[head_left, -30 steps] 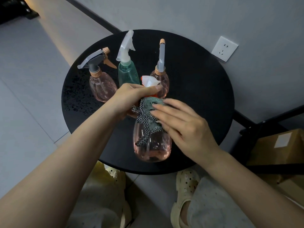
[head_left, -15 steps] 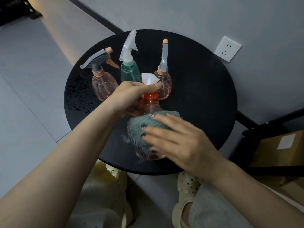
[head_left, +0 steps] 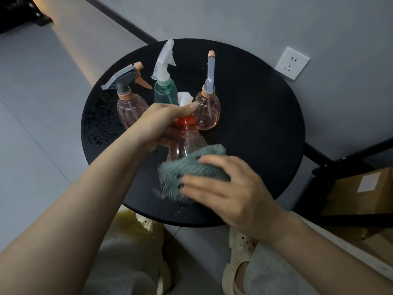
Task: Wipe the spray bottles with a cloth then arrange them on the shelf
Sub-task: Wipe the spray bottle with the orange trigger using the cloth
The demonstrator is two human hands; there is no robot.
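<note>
Four spray bottles were in view over the round black table [head_left: 255,116]. Three stood upright at its far side: a pink bottle with a grey trigger [head_left: 129,103] to the left, a green bottle [head_left: 165,93] in the middle, and a second pink bottle [head_left: 208,111] with a tall narrow head to the right. The fourth, a clear pink bottle with an orange collar [head_left: 185,143], was held between the hands, nearer the person than the other three, its white spray head tilted away toward the standing row.

Left hand [head_left: 161,122]: fingers and thumb curled round the neck and spray head of that bottle, thumb tip lying across the top near the white nozzle.

Right hand [head_left: 229,188]: fingers spread and bent over a grey-green cloth [head_left: 191,169], pressing it against the lower body of the same bottle. Cloth covered most of the base; its edge was blurred. Whether the base touched the table could not be told.

Wall socket [head_left: 291,63] sat on the wall behind the table. Cardboard box [head_left: 365,188] lay low to the right, inside a dark frame.
</note>
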